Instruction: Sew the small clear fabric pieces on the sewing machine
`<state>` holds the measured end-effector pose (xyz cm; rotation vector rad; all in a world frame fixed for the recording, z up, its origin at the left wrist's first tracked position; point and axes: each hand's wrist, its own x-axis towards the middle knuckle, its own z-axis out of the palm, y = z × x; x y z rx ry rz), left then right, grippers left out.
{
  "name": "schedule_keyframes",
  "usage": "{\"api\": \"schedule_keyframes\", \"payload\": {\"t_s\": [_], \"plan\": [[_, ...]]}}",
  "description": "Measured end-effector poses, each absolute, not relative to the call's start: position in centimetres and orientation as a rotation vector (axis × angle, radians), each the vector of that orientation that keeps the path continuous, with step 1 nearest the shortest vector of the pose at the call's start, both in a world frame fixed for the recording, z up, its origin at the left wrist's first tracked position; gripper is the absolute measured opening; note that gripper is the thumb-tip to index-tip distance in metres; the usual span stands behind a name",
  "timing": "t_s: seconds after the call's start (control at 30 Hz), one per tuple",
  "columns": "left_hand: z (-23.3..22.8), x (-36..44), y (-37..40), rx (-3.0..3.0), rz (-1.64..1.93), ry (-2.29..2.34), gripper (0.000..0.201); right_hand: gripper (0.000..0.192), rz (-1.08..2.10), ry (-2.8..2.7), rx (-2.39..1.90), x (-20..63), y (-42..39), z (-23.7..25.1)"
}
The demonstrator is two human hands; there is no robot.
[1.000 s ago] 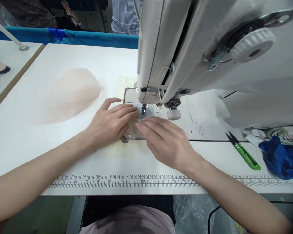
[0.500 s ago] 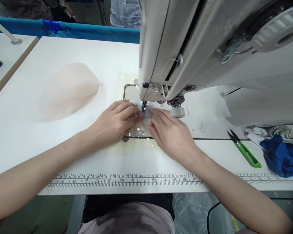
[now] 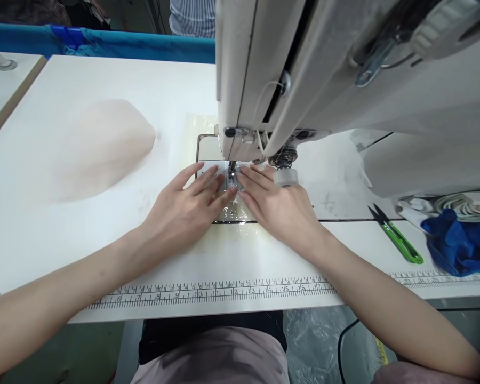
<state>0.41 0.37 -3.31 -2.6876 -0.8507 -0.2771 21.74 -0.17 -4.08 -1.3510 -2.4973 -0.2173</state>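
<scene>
Sewing machine (image 3: 324, 80) over white worktop (image 3: 64, 224). Pale fabric piece (image 3: 100, 146) toward worktop's left edge. Left hand (image 3: 184, 205) and right hand (image 3: 278, 205) lie flat, fingers spread, gripping nothing, pressing small clear piece (image 3: 232, 205) on the needle plate, below presser foot (image 3: 232, 173). Green thread snips (image 3: 396, 241) toward right edge.

The desk (image 3: 104, 234) is smooth, matt white laminate. The sewing machine (image 3: 344, 80) has a painted, slightly glossy shell. Sheer peach cloth (image 3: 100, 146) lies near its far-left corner; the snips (image 3: 396, 241) show glossy green plastic.
</scene>
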Motion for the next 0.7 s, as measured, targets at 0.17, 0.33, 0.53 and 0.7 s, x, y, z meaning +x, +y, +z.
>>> {"api": "schedule_keyframes", "payload": {"t_s": [0.17,0.33,0.53,0.7], "plan": [[-3.27,0.44,0.42,-2.648,-0.294,-0.798,0.039,0.035,-0.216,-2.497,-1.350,21.75,-0.10,-4.05],[-3.29,0.54,0.38,-2.614,-0.311,-0.772,0.038,0.035,-0.213,-2.502,-1.352,21.81,-0.09,-3.99],[-3.71,0.58,0.22,-2.630,-0.353,-0.834,0.043,0.034,-0.223,-2.507,-1.339,21.83,-0.04,-4.03],[-3.83,0.62,0.20,-2.640,-0.377,-0.883,0.043,0.033,-0.265,-2.494,-1.298,21.95,-0.11,-4.12]]}}
